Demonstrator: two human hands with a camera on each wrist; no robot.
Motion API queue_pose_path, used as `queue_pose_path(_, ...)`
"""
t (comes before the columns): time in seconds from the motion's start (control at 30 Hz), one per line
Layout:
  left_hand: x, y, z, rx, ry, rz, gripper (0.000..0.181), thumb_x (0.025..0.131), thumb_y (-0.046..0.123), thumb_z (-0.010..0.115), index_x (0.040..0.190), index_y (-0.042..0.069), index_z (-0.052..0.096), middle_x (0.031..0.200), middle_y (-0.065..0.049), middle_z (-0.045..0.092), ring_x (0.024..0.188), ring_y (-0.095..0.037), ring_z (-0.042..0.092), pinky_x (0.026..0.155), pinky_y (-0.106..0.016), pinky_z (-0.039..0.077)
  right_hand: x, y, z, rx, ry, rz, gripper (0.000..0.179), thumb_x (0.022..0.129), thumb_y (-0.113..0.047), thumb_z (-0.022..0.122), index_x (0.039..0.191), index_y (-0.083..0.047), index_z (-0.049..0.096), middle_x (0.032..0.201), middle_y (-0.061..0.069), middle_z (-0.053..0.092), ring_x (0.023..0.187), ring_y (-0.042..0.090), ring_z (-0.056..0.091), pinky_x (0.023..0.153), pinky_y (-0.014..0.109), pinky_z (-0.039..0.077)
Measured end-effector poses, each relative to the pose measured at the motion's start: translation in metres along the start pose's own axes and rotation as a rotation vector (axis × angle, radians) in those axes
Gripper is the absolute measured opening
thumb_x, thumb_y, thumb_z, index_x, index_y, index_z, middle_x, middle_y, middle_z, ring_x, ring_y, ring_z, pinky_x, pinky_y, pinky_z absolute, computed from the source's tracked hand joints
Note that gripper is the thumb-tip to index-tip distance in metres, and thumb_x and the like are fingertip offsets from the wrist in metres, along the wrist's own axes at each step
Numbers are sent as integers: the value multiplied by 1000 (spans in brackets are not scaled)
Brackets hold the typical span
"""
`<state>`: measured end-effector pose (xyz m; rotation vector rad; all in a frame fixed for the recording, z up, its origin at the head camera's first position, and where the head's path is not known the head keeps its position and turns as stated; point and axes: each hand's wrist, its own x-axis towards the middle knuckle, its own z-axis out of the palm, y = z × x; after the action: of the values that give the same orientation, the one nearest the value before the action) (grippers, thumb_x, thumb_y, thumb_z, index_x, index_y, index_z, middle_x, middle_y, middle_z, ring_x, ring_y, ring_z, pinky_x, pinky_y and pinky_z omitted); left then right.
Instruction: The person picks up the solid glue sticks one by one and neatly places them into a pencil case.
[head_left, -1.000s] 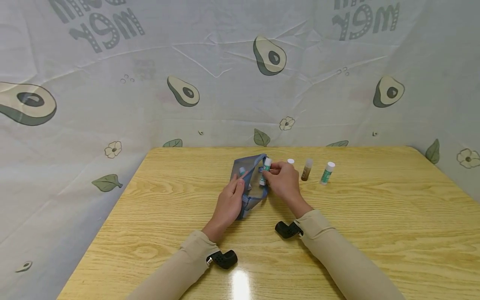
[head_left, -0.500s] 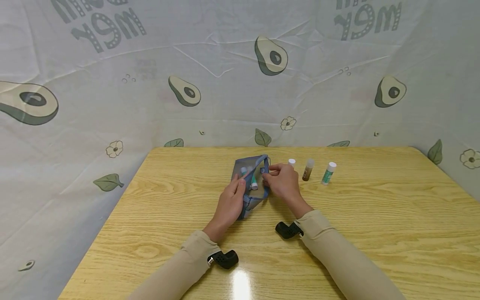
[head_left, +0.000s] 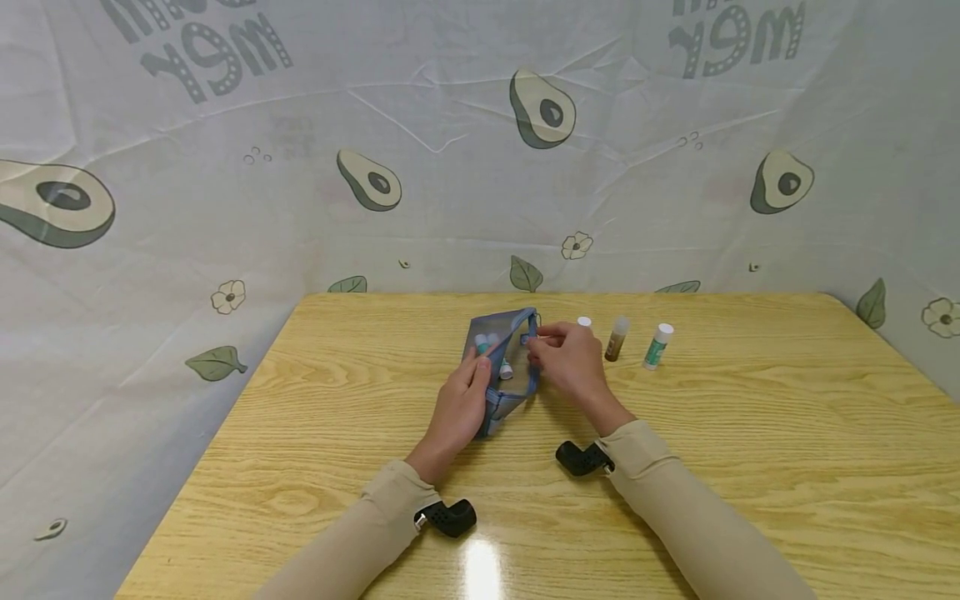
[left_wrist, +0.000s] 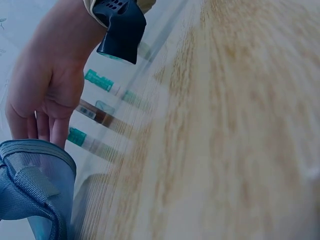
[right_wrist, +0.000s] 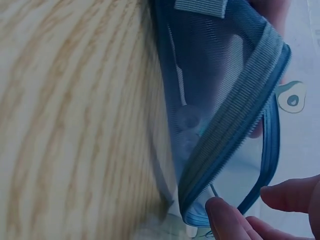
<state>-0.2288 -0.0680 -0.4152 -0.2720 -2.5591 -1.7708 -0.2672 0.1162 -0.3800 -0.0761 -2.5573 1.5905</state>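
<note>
My left hand (head_left: 459,400) holds a blue mesh zip pouch (head_left: 504,407), thumb along its near side. The pouch gapes toward the right, and its zipper edge (right_wrist: 232,115) spreads wide in the right wrist view. Inside lie white-and-green glue sticks (head_left: 507,369), partly hidden by mesh and thumb. At the pouch's right rim is my right hand (head_left: 572,362); in the right wrist view its thumb (right_wrist: 292,195) and forefinger stand apart beside the zipper, with no stick between them.
Right of the pouch stand a brown tube with a clear cap (head_left: 617,340) and a white-and-green glue stick (head_left: 657,348). Another white cap (head_left: 584,322) shows behind my right hand. The wooden table (head_left: 750,433) ends at a patterned cloth (head_left: 450,167).
My right hand has let go of a glue stick, which dropped into the pouch and slid deeper. That hand then shifted slightly right. My left hand keeps its hold on the pouch.
</note>
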Motion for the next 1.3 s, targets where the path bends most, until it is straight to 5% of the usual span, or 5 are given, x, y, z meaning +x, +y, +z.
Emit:
queue_pose_path(0.3, 1, -1, 3, 10, -2, 18, 48, 117, 39, 36, 159, 21, 52, 174, -17, 30, 163, -40, 26, 131, -63, 24, -6, -8, -16, 39, -13, -55, 34, 107, -23, 65, 132, 1, 69, 118, 22, 75, 107, 37, 77, 92, 41, 65)
queue_pose_path(0.5, 1, -1, 4, 3, -7, 2, 49, 118, 38, 35, 160, 20, 52, 175, -16, 28, 163, -41, 24, 131, -64, 24, -13, -17, -38, -19, 65, -145, 38, 106, -31, 66, 133, -3, 69, 121, 19, 74, 105, 34, 76, 79, 20, 60)
queue_pose_path(0.73, 1, 0, 5, -11, -10, -3, 50, 117, 39, 36, 160, 18, 51, 176, -15, 28, 164, -40, 24, 132, -62, 23, -21, -16, -68, -17, 126, -185, 44, 107, -40, 64, 137, -8, 69, 126, 16, 74, 103, 7, 69, 82, 13, 53)
queue_pose_path(1.07, 2, -1, 5, 4, -19, 23, 50, 118, 40, 35, 160, 20, 51, 175, -18, 27, 163, -42, 24, 131, -64, 24, -23, -1, -103, -6, 254, -268, 40, 104, -34, 70, 134, -8, 70, 106, -30, 66, 100, -9, 64, 87, 9, 50)
queue_pose_path(1.3, 0, -2, 3, -13, -8, 9, 48, 118, 39, 36, 160, 22, 51, 175, -17, 28, 164, -40, 24, 131, -63, 24, -19, 5, -118, 43, 323, -258, 42, 102, -30, 74, 137, -9, 68, 109, -29, 67, 104, -10, 64, 87, 6, 50)
